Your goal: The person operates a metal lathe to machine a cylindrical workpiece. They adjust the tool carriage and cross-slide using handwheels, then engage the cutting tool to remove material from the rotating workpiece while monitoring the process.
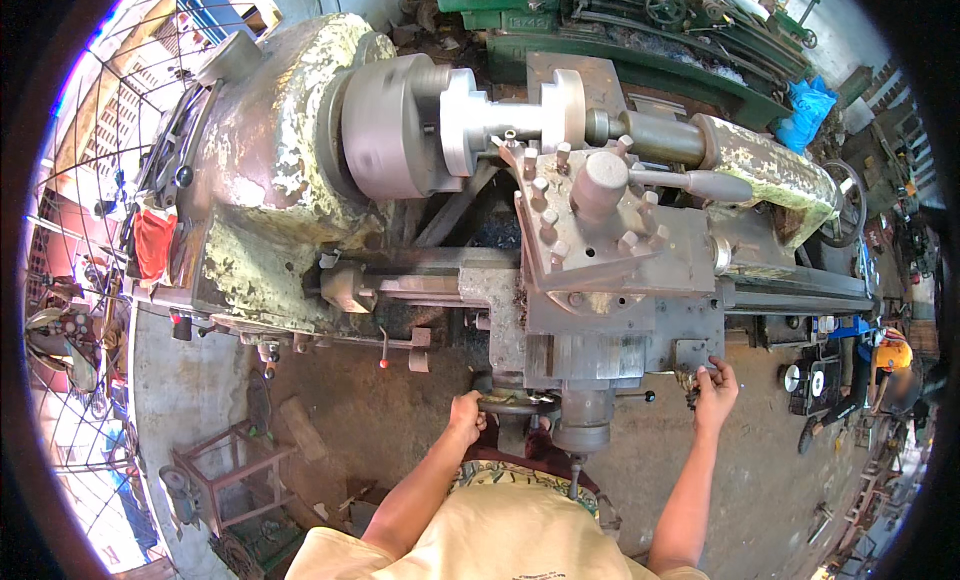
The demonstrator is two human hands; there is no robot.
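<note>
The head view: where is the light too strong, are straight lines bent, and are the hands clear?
In the head view, light washes out the left edge, with purple fringing; in the head view, glare whitens the left flange of the workpiece; also in the head view, lines bow near the black rim, while the left hand and right hand look fairly clear.

Bare left forearm (425, 488) slanting up and rightward, left grip (466, 418) curled like a fist, bare right forearm (689, 500) rising more steeply, right grip (715, 394) slightly higher, fingers (704, 378) bent.
</note>
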